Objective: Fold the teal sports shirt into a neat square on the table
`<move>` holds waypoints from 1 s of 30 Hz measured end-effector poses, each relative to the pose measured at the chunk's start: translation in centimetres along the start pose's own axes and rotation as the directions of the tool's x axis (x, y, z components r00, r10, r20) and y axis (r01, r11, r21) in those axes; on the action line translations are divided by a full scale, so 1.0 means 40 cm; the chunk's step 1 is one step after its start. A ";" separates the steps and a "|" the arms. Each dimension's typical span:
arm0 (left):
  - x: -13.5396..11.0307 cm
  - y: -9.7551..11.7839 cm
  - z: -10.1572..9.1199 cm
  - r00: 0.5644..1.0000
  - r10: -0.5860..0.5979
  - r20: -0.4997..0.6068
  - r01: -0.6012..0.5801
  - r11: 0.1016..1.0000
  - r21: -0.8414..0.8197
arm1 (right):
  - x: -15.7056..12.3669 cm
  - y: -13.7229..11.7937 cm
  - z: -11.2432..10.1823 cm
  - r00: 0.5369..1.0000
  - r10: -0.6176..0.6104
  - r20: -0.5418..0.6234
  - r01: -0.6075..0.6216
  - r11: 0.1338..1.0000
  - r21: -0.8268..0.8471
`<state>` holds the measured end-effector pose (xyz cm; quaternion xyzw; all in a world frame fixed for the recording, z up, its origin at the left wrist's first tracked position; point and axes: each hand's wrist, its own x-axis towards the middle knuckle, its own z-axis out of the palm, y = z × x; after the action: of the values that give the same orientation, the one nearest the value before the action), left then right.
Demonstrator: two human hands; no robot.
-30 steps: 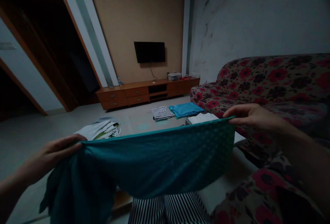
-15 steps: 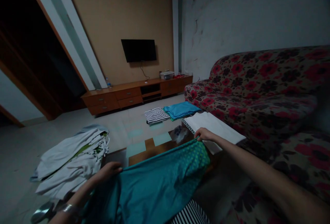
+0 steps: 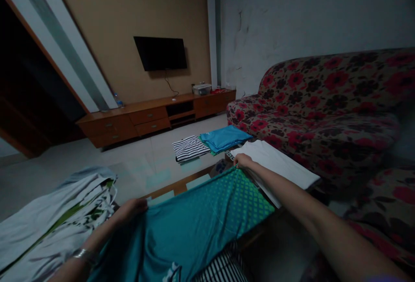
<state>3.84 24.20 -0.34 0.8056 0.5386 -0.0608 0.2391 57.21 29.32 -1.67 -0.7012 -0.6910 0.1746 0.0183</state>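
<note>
A teal garment [image 3: 191, 213] with a green dotted pattern toward its right end is stretched between my two hands over the glass-topped table. My left hand [image 3: 133, 209] is closed on its upper left edge. At the upper right corner, my right hand [image 3: 244, 161] pinches the cloth, close to a folded white garment [image 3: 275, 161]. The left part of the teal cloth hangs in loose folds toward me. Beneath its near edge shows black-and-white striped fabric [image 3: 223, 267]. What exact kind of garment the teal one is, I cannot tell.
A heap of white and green clothes [image 3: 61, 217] lies at the left. Folded striped cloth [image 3: 190, 149] and folded blue cloth [image 3: 225, 138] sit at the table's far end. A flowered sofa [image 3: 311, 96] stands right; a wooden TV cabinet [image 3: 149, 117] is along the back wall.
The teal garment has been lowered and spread flatter, its dotted end reaching farther right. Both hands still grip it. The view has shifted a little to the right.
</note>
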 end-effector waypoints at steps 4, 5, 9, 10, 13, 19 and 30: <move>0.099 -0.032 -0.022 1.000 0.002 -0.011 -0.001 0.998 0.066 | 0.067 -0.030 -0.008 0.996 0.089 -0.033 -0.090 0.995 -0.045; 0.120 -0.038 -0.024 1.000 -0.002 -0.018 0.003 0.997 0.075 | 0.079 -0.037 -0.010 0.994 0.107 -0.037 -0.109 0.993 -0.052; 0.185 -0.054 -0.021 0.998 -0.025 -0.066 0.031 0.995 0.092 | 0.119 -0.057 -0.013 0.986 0.163 -0.043 -0.165 0.985 -0.058; 0.196 -0.057 -0.020 0.997 -0.026 -0.077 0.034 0.995 0.099 | 0.127 -0.060 -0.013 0.984 0.169 -0.050 -0.172 0.984 -0.056; 0.215 -0.061 -0.026 0.996 -0.007 -0.092 0.020 0.990 0.137 | 0.144 -0.062 -0.018 0.982 0.172 -0.083 -0.176 0.983 -0.047; 0.170 0.029 -0.013 0.903 0.029 -0.428 0.122 0.939 0.322 | 0.084 -0.085 -0.009 0.970 0.120 -0.213 -0.131 0.991 -0.039; 0.128 0.158 0.237 0.848 0.067 -0.526 0.166 0.909 0.383 | 0.015 -0.054 0.242 0.884 -0.164 -0.438 0.120 0.985 -0.127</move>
<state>13.15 22.30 -8.47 0.8084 0.5790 0.0439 -0.0962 52.50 27.94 -10.32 -0.6701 -0.7254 -0.0264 0.1553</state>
